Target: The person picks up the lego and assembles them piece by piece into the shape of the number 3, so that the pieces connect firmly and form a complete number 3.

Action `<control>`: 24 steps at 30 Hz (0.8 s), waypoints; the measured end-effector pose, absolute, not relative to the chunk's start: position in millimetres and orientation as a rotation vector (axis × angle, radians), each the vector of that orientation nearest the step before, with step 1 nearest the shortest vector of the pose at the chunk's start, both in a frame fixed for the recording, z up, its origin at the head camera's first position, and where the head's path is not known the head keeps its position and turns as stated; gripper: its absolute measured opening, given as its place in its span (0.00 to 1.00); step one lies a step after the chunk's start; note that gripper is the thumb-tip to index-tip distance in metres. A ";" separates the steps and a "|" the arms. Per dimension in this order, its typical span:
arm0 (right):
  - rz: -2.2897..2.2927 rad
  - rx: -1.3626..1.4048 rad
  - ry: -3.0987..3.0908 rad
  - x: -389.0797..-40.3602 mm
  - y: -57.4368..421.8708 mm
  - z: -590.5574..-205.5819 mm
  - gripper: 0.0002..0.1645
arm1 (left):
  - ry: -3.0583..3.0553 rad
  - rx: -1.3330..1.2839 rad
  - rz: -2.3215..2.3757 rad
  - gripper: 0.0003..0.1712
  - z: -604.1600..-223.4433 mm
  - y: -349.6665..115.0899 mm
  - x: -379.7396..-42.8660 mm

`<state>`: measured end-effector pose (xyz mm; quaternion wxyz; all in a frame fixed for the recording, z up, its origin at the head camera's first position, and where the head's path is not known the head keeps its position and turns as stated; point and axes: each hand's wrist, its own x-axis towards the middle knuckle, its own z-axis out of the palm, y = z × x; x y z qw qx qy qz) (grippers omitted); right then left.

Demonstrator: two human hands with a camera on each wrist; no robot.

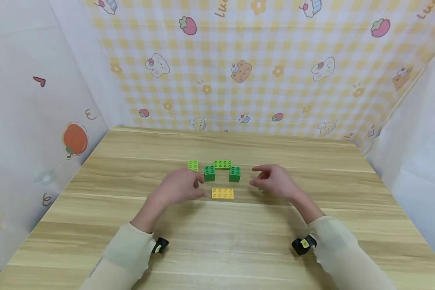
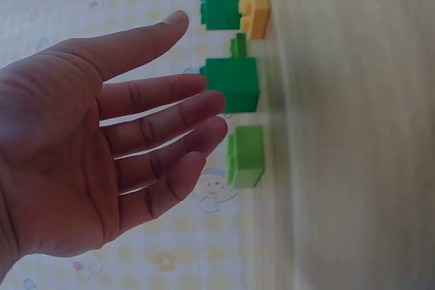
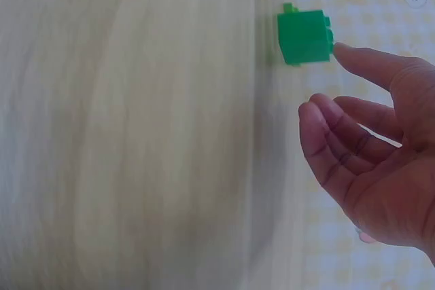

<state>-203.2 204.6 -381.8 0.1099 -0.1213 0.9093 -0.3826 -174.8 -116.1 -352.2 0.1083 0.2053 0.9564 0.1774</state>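
Note:
Two dark green square bricks stand on the table, a left one (image 1: 210,174) and a right one (image 1: 235,174). Behind them lies a light green flat brick (image 1: 222,164), and nearer the person a yellow flat brick (image 1: 222,194). A lime green brick (image 1: 193,165) sits at the far left, partly covered by my left hand (image 1: 179,186). That hand hovers beside the left dark green brick, its fingers loosely spread and holding nothing in the left wrist view. My right hand (image 1: 275,181) is to the right of the right dark green brick, fingers relaxed and slightly bent, nothing between them.
The wood-grain table (image 1: 224,241) carries the bricks near its middle. A yellow checked cloth (image 1: 261,96) with cartoon prints hangs behind it, and pale cloth walls (image 1: 29,108) stand at both sides. Each sleeve cuff has a small black device (image 1: 301,245) near it.

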 end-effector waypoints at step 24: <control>-1.396 -0.220 2.508 -212.4 173.6 -396.8 0.31 | 2.711 0.530 0.747 0.23 -382.6 -86.2 -180.4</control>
